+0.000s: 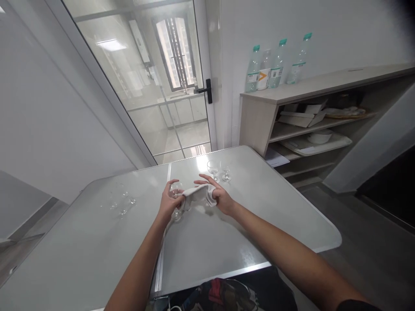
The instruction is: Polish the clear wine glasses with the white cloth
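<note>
A clear stemmed glass [176,188] is upright in my left hand [169,202], whose fingers curve around the bowl. The left thumb also meets the edge of a white cloth [196,194]. My right hand [223,199] grips the cloth's other end between thumb and bent fingers, with its upper fingers stretched toward the glass. The cloth spans the gap between both hands and sags in the middle. Just beyond my right hand stand two more stemmed glasses, one [213,168] to the left of the other [226,173].
Several clear glasses [122,201] are grouped on the left part of the pale table [201,255]. Past its far edge is a glass door with a black handle [208,91]. At right, a shelf unit [257,114] carries several plastic bottles [275,71].
</note>
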### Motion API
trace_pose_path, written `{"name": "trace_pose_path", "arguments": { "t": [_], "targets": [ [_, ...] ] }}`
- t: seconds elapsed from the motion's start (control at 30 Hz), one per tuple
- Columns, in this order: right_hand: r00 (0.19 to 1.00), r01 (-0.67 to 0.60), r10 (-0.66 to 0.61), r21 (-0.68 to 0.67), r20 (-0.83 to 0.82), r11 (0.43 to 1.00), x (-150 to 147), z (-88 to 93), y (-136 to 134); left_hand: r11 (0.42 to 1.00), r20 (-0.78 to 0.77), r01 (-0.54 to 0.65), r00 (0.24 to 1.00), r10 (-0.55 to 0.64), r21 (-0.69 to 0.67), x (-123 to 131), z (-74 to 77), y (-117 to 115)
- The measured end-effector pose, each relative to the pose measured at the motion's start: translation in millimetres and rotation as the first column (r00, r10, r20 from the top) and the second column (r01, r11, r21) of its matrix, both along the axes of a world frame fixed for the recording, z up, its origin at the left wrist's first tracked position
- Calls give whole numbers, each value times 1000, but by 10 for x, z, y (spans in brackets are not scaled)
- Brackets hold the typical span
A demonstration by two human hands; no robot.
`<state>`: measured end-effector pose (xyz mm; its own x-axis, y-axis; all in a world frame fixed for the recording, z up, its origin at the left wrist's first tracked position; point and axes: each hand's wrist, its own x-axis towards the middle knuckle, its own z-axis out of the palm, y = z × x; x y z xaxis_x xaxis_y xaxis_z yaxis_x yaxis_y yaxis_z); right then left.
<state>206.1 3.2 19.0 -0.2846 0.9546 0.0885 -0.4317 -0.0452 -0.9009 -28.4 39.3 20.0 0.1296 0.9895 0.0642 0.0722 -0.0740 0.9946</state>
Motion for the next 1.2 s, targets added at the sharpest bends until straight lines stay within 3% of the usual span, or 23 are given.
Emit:
{"name": "trace_pose_path", "arguments": {
  "t": [0.17,0.37,0.5,0.6,0.67,0.8,0.9,0.97,1.07,1.13,1.2],
  "targets": [
    [994,-106,107,84,-1,991,-15,99,-65,997,21,-78,997,78,21,-60,-21,46],
    [985,-117,104,-96,-136,988,-92,18,-43,994,41,-107,993,107,7,-63,-59,75],
    [994,-97,102,-110,33,989,-78,-41,-15,997,53,-82,995,82,-14,-72,-65,87],
    [970,-115,111,6,215,993,-105,-121,-5,997,52,-67,996,68,-26,-69,-62,79],
    [925,-102,49,121,376,987,-153,-201,-2,999,48,-43,998,44,-26,-59,-56,61],
    [783,10,-281,441,554,898,-254,-328,-12,999,18,21,1000,-21,-39,-34,-49,27],
    [739,57,-395,534,546,844,-262,-314,-31,997,-9,54,998,-55,-50,-30,-48,27],
    [748,30,-338,480,571,877,-239,-273,-36,996,-19,70,997,-71,-59,-29,-44,35],
    [812,50,-120,136,571,989,-208,-240,-9,999,-30,37,999,-37,-19,-17,-31,37],
    [856,56,17,-126,516,990,-205,-249,25,991,-34,-104,994,108,88,-3,-17,26],
    [879,18,112,-267,464,963,-206,-261,58,947,-27,-247,966,258,205,11,0,8]
  ]
}}
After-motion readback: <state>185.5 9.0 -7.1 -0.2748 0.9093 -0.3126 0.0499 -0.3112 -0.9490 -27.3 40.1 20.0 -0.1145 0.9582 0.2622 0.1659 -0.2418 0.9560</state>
